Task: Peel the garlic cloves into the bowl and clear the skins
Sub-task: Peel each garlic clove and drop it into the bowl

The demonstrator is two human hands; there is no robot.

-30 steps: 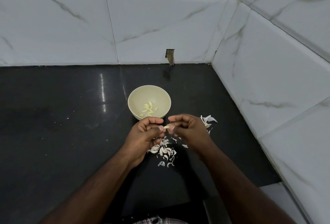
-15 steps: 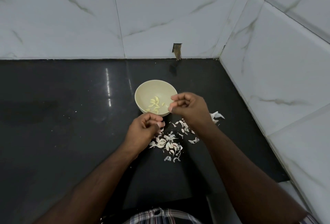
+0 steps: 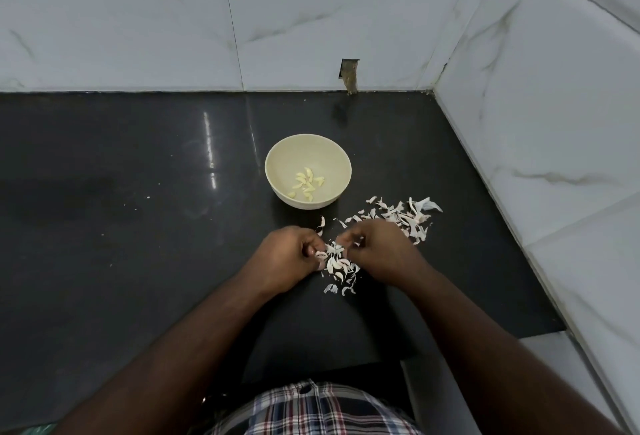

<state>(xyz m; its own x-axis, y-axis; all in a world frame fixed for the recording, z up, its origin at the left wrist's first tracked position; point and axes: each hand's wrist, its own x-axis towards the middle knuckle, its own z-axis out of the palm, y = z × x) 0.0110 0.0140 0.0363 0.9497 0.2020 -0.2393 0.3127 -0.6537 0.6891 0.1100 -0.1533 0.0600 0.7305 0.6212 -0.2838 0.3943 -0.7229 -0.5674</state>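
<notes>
Black stone counter (image 3: 138, 226): polished, set in a corner of marble-look wall tiles (image 3: 346, 1).
Bowl (image 3: 337, 157): cream, upright on the counter, beyond both hands.
Peeled cloves (image 3: 306, 183): about a dozen, loose in the bowl's bottom.
Left hand (image 3: 282, 258): fingers curled; contents cannot be told.
Right hand (image 3: 379, 249): fingers curled, tips at the skins; grip cannot be told.
Skins (image 3: 401, 214): scattered right of the bowl and heaped between the hands.

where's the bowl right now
In the head view the bowl sits on the black counter near the middle, just beyond both hands, with peeled cloves inside and the skins scattered at its near right.
</notes>
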